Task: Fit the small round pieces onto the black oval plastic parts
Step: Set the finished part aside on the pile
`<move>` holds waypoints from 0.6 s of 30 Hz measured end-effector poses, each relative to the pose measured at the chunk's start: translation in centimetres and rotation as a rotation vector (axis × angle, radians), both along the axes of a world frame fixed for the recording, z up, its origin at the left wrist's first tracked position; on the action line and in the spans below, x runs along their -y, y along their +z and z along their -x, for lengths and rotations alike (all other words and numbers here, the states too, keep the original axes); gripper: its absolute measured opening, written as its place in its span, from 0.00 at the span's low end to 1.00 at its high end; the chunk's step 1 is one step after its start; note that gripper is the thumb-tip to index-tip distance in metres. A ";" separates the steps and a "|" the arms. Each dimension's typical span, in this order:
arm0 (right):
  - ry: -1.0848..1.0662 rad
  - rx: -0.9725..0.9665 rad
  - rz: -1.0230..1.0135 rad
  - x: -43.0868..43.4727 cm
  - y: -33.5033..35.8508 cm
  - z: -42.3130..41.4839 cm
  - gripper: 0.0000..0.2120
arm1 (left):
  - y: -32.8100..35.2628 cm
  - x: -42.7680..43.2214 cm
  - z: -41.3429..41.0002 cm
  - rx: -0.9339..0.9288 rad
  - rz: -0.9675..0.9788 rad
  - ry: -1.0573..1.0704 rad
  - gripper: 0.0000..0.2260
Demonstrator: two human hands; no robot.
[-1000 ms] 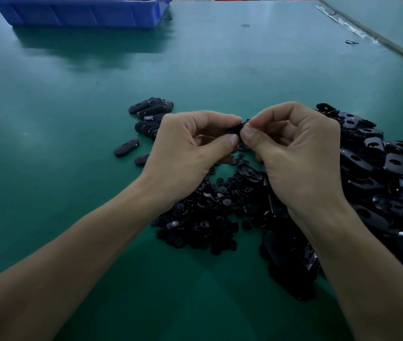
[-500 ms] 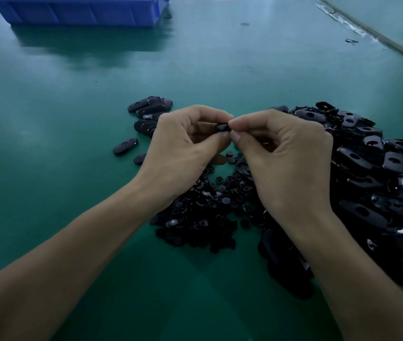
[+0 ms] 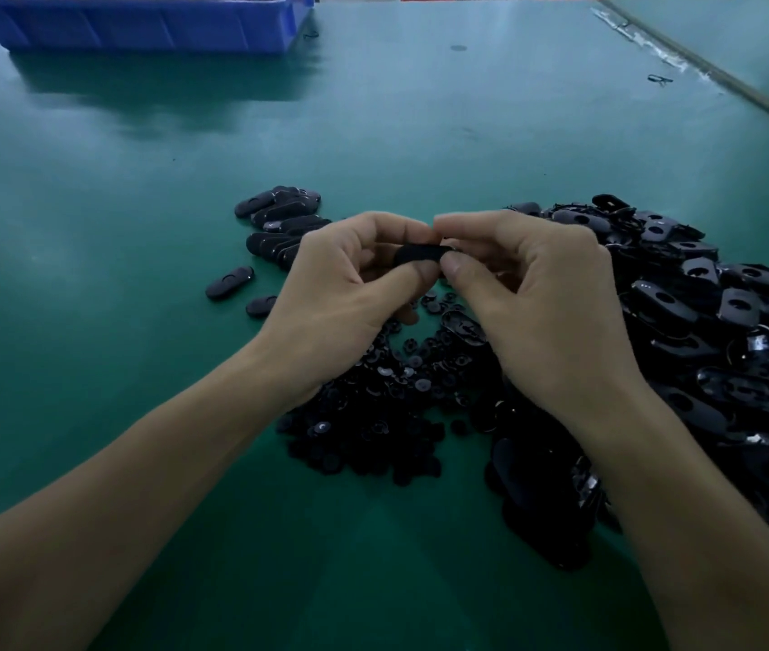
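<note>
One black oval part (image 3: 422,253) is held in the air over the middle of the green surface (image 3: 138,190), pinched from both ends. The left hand (image 3: 340,298) is curled round its left end, thumb below and fingers on top. The right hand (image 3: 542,303) is closed on its right end with thumb and forefinger. Whether a round piece is seated in it cannot be told, as that spot is covered by fingertips.

A heap of small round pieces (image 3: 387,415) is spread directly below the hands, toward the near edge. A larger heap of loose oval parts (image 3: 725,331) is piled just right of it, running toward the right edge, most with a hole showing. A smaller group of oval parts (image 3: 279,223) is laid just beyond the left hand. A single oval part (image 3: 230,282) is set apart on the left side of that group.

A blue bin (image 3: 138,25) is placed at the far left corner. A small dark scrap (image 3: 660,79) is seen near the far right edge.
</note>
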State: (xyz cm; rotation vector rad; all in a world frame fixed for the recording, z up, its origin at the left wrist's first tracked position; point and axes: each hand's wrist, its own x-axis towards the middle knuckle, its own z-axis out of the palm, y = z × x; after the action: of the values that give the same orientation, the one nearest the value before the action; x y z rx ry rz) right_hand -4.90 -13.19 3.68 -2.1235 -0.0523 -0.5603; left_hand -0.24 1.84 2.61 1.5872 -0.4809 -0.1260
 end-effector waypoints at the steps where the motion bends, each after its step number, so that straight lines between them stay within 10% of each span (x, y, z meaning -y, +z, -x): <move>1: 0.013 -0.018 -0.031 0.1 0.0 0.0 0.12 | 0.0 0.0 0.0 -0.010 0.013 -0.001 0.08; 18: 0.026 -0.085 -0.199 0.7 -0.2 0.1 0.06 | 0.2 -0.4 -0.3 -0.019 0.003 -0.001 0.07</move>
State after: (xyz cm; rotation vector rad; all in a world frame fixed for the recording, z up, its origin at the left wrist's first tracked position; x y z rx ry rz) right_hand -5.00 -13.89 3.44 -1.9470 0.0230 -0.4409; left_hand 0.02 2.21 2.84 1.5821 -0.4667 -0.1406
